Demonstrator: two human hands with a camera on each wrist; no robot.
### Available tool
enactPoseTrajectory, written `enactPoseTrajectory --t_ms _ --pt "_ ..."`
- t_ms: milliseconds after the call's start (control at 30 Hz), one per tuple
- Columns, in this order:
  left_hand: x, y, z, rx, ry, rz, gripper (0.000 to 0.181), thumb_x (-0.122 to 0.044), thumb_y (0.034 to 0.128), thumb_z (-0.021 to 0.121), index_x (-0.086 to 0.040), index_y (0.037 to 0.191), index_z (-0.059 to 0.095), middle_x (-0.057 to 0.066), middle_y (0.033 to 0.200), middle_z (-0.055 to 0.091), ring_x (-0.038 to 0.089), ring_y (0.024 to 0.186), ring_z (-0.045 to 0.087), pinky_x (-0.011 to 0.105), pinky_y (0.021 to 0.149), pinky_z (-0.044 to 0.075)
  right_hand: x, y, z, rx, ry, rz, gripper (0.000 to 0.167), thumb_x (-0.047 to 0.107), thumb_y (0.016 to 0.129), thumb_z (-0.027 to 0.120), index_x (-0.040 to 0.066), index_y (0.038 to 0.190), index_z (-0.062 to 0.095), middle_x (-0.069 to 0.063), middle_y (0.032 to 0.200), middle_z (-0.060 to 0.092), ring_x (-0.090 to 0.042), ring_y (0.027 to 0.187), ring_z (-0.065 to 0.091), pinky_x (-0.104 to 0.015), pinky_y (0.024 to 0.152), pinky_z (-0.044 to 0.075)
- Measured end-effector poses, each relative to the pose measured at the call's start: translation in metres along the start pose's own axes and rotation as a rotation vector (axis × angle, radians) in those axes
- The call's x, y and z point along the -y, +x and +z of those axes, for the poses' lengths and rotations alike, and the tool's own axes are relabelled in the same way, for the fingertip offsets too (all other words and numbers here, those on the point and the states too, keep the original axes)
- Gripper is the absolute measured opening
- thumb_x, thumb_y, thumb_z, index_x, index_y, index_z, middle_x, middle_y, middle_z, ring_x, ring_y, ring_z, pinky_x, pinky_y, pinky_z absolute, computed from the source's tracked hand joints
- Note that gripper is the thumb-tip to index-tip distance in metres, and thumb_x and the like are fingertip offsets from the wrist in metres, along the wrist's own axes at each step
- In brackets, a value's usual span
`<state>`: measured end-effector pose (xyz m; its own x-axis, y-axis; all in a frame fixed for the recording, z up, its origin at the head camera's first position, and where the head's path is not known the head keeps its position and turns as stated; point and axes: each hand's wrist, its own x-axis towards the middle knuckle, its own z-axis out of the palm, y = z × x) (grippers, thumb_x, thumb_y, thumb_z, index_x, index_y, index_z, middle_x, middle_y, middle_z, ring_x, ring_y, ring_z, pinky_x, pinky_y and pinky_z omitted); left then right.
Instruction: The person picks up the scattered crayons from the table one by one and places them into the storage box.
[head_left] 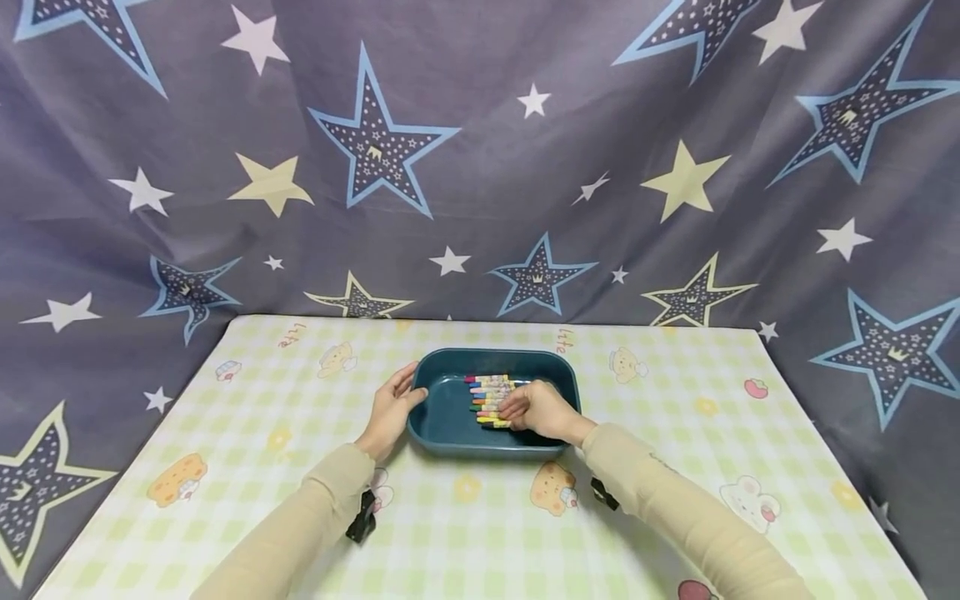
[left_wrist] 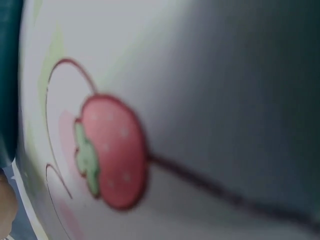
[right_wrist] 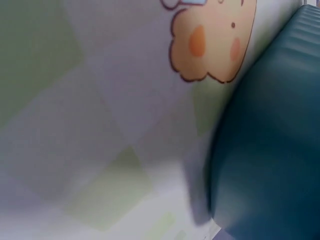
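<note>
A dark teal rectangular basin (head_left: 450, 450) stands on the table, its near wall also visible in the right wrist view. Inside it, several crayons (head_left: 489, 395) of different colours lie side by side in a row. My left hand (head_left: 392, 410) holds the basin's left rim, the thumb over the edge and the fingers outside. My right hand (head_left: 546, 410) reaches over the near right rim, its fingertips at the right ends of the crayons. Whether those fingers pinch a crayon is hidden. In the left wrist view only a sliver of the basin (left_wrist: 7, 85) shows at the edge.
A green-and-white checked cloth with cartoon prints covers the table (head_left: 247, 500). Behind it hangs a dark curtain (head_left: 465, 167) with stars. A black strap device (head_left: 363, 518) sits under the left wrist, another (head_left: 604, 493) under the right.
</note>
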<state>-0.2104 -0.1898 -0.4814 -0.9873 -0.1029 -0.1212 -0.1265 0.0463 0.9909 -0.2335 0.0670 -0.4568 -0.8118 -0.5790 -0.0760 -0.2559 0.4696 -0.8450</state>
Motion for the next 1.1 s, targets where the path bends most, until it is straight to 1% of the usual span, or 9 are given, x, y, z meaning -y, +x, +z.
enactPoseTrajectory --t_ms 100,233,400,533,700,800,1000,1033,1100 --pt "0.002 0.006 -0.001 -0.01 0.029 0.011 0.056 -0.007 0.0872 0.055 -0.01 0.14 0.037 0.015 0.141 0.04 0.028 0.131 0.037 0.038 0.108 0.034 0.001 0.005 0.0 0.002 0.02 -0.003 0.028 -0.013 0.072 0.066 -0.004 0.099 0.067 -0.016 0.093 0.07 -0.023 0.082 0.068 -0.024 0.069 0.056" --pt "0.004 0.005 -0.002 -0.037 0.025 0.026 0.055 -0.007 0.0867 0.055 -0.009 0.139 0.038 0.015 0.14 0.042 0.028 0.131 0.038 0.04 0.108 0.034 -0.001 0.01 0.005 0.004 0.051 -0.031 0.028 -0.011 0.073 0.067 -0.005 0.101 0.066 -0.017 0.094 0.069 -0.024 0.083 0.068 -0.025 0.07 0.056" --pt "0.005 0.004 0.003 -0.012 0.011 0.022 0.054 -0.008 0.0873 0.055 -0.01 0.139 0.038 0.015 0.14 0.041 0.028 0.131 0.037 0.039 0.108 0.034 -0.003 0.008 0.009 -0.01 0.066 -0.003 0.026 -0.007 0.075 0.067 -0.003 0.102 0.066 -0.016 0.095 0.07 -0.023 0.083 0.068 -0.024 0.071 0.056" --pt "0.006 0.003 0.002 -0.025 0.0 0.014 0.054 -0.007 0.0871 0.056 -0.011 0.138 0.039 0.015 0.14 0.041 0.028 0.131 0.037 0.041 0.108 0.034 -0.004 0.007 0.01 -0.003 0.067 -0.017 0.026 -0.003 0.078 0.067 -0.003 0.104 0.066 -0.015 0.095 0.07 -0.022 0.083 0.068 -0.025 0.071 0.056" --pt "0.002 0.009 0.0 -0.02 0.021 0.031 0.054 -0.008 0.0868 0.056 -0.012 0.138 0.04 0.013 0.14 0.042 0.027 0.131 0.038 0.039 0.108 0.035 -0.001 0.011 0.005 -0.065 0.086 -0.034 0.024 0.003 0.08 0.067 -0.002 0.104 0.067 -0.014 0.094 0.07 -0.02 0.084 0.067 -0.025 0.072 0.056" --pt "-0.003 0.008 -0.002 -0.019 0.031 0.03 0.054 -0.007 0.0868 0.056 -0.011 0.138 0.039 0.014 0.141 0.041 0.028 0.131 0.037 0.04 0.108 0.035 0.01 0.008 0.001 -0.092 0.122 -0.045 0.026 0.005 0.081 0.066 -0.003 0.106 0.066 -0.018 0.098 0.069 -0.023 0.085 0.067 -0.025 0.072 0.056" --pt "0.004 0.008 -0.003 -0.018 0.035 0.031 0.054 -0.006 0.0861 0.056 -0.01 0.137 0.04 0.016 0.139 0.042 0.028 0.13 0.039 0.04 0.107 0.036 0.028 -0.004 -0.003 -0.116 0.128 -0.061 0.027 0.006 0.083 0.064 -0.006 0.107 0.066 -0.024 0.102 0.066 -0.029 0.087 0.066 -0.025 0.071 0.056" --pt "0.007 0.01 -0.003 -0.018 0.039 0.041 0.054 -0.006 0.0859 0.057 -0.011 0.137 0.041 0.016 0.139 0.043 0.028 0.13 0.04 0.04 0.106 0.036 0.028 -0.005 -0.003 -0.123 0.129 -0.066 0.026 0.006 0.083 0.064 -0.006 0.106 0.066 -0.023 0.103 0.066 -0.028 0.087 0.066 -0.025 0.071 0.056" --pt "0.006 0.009 -0.004 0.0 0.051 0.054 0.054 -0.006 0.0862 0.056 -0.009 0.138 0.039 0.017 0.138 0.043 0.029 0.13 0.04 0.041 0.106 0.036 0.033 -0.008 -0.003 -0.136 0.139 -0.077 0.025 0.005 0.083 0.063 -0.008 0.105 0.066 -0.025 0.104 0.065 -0.03 0.087 0.065 -0.026 0.071 0.056"
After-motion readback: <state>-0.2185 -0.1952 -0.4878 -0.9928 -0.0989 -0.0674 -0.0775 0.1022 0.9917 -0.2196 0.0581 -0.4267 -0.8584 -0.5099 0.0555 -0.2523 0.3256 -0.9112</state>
